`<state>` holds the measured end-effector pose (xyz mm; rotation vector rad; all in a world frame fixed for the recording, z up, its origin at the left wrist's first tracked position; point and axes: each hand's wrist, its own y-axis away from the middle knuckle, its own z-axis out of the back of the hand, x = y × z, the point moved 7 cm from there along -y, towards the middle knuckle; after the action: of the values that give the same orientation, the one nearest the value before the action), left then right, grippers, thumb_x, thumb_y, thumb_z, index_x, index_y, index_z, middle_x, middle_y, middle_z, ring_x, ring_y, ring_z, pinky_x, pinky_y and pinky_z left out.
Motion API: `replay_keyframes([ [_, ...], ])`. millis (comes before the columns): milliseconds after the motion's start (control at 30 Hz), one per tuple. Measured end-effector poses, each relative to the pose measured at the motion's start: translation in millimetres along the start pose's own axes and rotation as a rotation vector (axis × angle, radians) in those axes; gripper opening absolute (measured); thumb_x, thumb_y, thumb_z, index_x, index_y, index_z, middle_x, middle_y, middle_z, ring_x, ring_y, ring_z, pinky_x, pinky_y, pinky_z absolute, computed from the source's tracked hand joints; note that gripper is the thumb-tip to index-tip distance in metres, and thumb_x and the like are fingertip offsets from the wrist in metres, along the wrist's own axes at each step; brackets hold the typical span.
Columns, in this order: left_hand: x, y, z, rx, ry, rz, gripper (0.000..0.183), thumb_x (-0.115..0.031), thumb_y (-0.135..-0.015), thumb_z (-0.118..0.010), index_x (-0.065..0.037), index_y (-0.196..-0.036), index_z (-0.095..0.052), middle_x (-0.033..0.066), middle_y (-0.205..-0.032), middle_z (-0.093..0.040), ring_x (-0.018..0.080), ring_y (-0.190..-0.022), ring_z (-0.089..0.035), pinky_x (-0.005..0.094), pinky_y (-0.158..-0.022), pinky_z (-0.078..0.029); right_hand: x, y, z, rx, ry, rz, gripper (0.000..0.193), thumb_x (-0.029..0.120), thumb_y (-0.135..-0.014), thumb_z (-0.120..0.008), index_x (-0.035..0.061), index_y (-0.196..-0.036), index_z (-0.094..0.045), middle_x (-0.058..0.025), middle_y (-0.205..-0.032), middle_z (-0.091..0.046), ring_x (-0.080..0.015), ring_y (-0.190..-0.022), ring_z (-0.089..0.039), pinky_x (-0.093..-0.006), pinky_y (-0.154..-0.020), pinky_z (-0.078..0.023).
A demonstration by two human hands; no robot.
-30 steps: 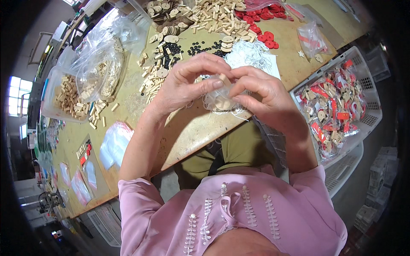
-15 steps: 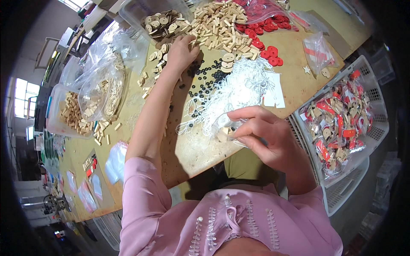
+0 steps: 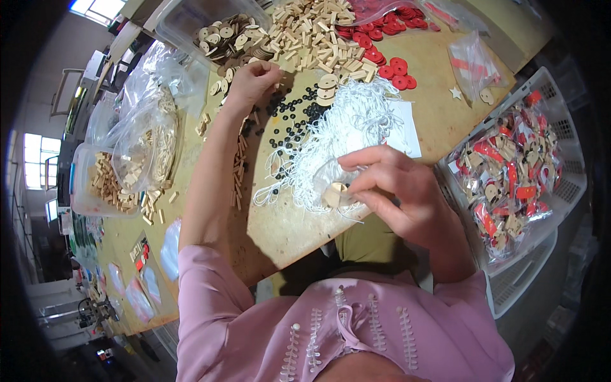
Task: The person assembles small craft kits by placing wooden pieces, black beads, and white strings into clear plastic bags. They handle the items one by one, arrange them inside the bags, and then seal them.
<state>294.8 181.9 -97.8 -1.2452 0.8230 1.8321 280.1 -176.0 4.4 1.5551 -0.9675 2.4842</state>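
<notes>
Right hand point(image 3: 407, 191) pinches small clear bag point(image 3: 332, 184); left hand point(image 3: 253, 79) curled over wooden pieces point(image 3: 245, 60).

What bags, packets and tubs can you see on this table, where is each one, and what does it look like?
Small clear bag: in the right hand, holding wooden pieces.
Clear bags: left side, crumpled, filled with pale wooden sticks.
Clear tub: far left, rectangular, wooden blocks inside.
Clear tub: top, beyond the left hand, round wooden discs.
Clear bag: top right, red pieces inside.
White basket: right, piled with clear packets of red and wooden parts.
</notes>
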Motion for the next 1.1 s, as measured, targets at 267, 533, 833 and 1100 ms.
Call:
replay_keyframes([
  [267, -116.7, 139.7, -71.7, 0.202, 0.396, -0.381, 0.02, 0.0, -0.091, -0.072, 0.0, -0.111, -0.068, 0.0027, -0.092, -0.068, 0.0084, -0.081, -0.063, 0.0253, -0.073, -0.054, -6.6, -17.0, -5.4, 0.083, 0.141, -0.045, 0.011, -0.005, -0.086, -0.072, 0.0016, -0.093, -0.066, -0.0131, -0.115, -0.069, -0.026, -0.104, -0.069, -0.0332, -0.085, -0.054],
  [533, -122.7, 191.2, -79.8, 0.226, 0.145, -0.74, 0.019, -0.001, -0.09, -0.073, 0.0, -0.108, -0.07, 0.0061, -0.106, -0.068, 0.0126, -0.099, -0.064, 0.0286, -0.088, -0.052, 10.3, -16.7, -14.2, 0.097, 0.139, 0.038, 0.011, -0.004, -0.085, -0.073, 0.0012, -0.092, -0.067, -0.0135, -0.117, -0.068, -0.026, -0.099, -0.069, -0.0329, -0.082, -0.055],
  [833, -63.2, 60.6, -39.1, -0.118, -0.326, -0.369, 0.027, -0.012, -0.098, -0.067, -0.007, -0.124, -0.069, 0.0031, -0.106, -0.071, 0.0103, -0.092, -0.064, 0.0266, -0.08, -0.052, 9.4, -8.2, -16.9, 0.06, 0.058, -0.063, 0.015, -0.009, -0.085, -0.07, 0.0008, -0.096, -0.068, -0.0167, -0.124, -0.067, -0.0264, -0.105, -0.069, -0.0336, -0.086, -0.055],
  [1100, -27.5, -28.6, -45.4, -0.265, -0.746, -0.467, 0.017, -0.017, -0.089, -0.071, -0.012, -0.104, -0.077, 0.0163, -0.099, -0.072, 0.0361, -0.091, -0.07, 0.044, -0.082, -0.057, 5.1, -6.1, -8.9, 0.073, 0.025, -0.044, 0.017, -0.006, -0.088, -0.067, 0.0025, -0.102, -0.064, -0.0199, -0.121, -0.066, -0.0341, -0.101, -0.07, -0.0369, -0.081, -0.057],
])
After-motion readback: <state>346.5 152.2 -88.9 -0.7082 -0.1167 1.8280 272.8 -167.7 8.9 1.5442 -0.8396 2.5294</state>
